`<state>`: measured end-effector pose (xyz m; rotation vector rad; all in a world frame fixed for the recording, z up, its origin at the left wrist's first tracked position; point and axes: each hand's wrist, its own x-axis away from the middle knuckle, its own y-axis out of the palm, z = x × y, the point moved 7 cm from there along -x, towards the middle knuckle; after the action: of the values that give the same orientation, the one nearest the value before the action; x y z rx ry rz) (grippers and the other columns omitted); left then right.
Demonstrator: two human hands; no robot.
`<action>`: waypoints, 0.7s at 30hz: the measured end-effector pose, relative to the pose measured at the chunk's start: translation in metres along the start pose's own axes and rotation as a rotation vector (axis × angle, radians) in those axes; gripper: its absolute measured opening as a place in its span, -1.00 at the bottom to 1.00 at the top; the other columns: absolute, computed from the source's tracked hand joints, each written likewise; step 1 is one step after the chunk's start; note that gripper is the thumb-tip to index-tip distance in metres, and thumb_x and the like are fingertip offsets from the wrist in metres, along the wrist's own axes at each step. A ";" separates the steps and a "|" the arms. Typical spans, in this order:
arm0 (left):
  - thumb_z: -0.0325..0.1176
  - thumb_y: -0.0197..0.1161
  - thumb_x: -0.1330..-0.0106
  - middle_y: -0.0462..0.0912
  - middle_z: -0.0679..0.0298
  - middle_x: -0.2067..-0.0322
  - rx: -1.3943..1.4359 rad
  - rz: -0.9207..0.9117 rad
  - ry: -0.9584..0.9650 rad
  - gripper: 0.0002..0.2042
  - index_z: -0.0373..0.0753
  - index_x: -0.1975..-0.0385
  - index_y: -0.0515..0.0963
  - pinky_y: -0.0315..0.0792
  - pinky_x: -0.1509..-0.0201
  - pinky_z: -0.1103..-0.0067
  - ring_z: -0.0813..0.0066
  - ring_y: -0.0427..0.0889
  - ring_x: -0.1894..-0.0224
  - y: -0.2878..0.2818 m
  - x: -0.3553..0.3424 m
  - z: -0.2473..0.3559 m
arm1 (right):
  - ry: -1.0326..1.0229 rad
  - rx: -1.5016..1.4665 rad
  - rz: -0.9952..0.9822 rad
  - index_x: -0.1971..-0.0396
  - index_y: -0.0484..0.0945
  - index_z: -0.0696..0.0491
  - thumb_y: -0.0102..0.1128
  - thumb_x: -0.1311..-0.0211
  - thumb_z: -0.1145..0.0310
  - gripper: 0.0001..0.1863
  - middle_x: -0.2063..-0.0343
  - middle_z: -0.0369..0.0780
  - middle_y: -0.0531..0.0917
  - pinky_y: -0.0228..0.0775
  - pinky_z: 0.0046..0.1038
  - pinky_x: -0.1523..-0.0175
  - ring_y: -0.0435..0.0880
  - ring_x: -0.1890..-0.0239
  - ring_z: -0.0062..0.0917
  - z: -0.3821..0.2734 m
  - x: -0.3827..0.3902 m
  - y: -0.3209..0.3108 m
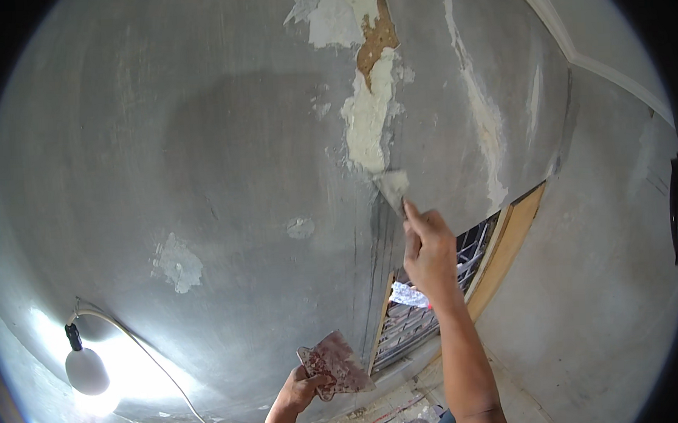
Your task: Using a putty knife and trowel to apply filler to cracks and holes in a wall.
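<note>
My right hand (433, 254) grips a putty knife (392, 188), arm stretched up, its blade against the grey wall (261, 162). The blade meets the lower end of a wet-looking, pale filler strip (369, 123). Above that strip, bare brown wall (379, 36) shows in a ragged gap beside another white patch (334, 15). Lower down, my left hand (295, 393) is closed on one edge of a flat, roughly square spreader plate (338, 364), smeared reddish brown. The left hand's plate is held apart from the filler strip.
A lit bulb (87, 371) hangs at lower left, its cable (152, 357) running down the wall. Below my right hand is a barred window (412, 323) with a wooden frame (507, 253). Another long filler streak (480, 107) lies to the right. Cornice (574, 50) edges the upper right.
</note>
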<state>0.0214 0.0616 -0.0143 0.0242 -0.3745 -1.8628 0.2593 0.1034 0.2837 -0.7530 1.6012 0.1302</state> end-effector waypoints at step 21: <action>-0.57 0.18 -0.13 0.61 0.16 0.20 0.217 0.039 -0.088 -0.67 -0.52 0.08 0.44 0.44 0.11 0.52 0.40 0.58 0.22 -0.003 -0.007 -0.012 | -0.030 0.013 0.194 -0.10 0.50 0.06 0.15 -0.10 0.63 -0.51 0.51 -0.20 0.47 0.40 -0.37 0.40 0.52 0.55 -0.41 -0.002 -0.055 -0.006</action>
<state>0.0239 0.0660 -0.0279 0.0815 -0.6326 -1.7817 0.2597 0.1186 0.3368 -0.5826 1.6431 0.2700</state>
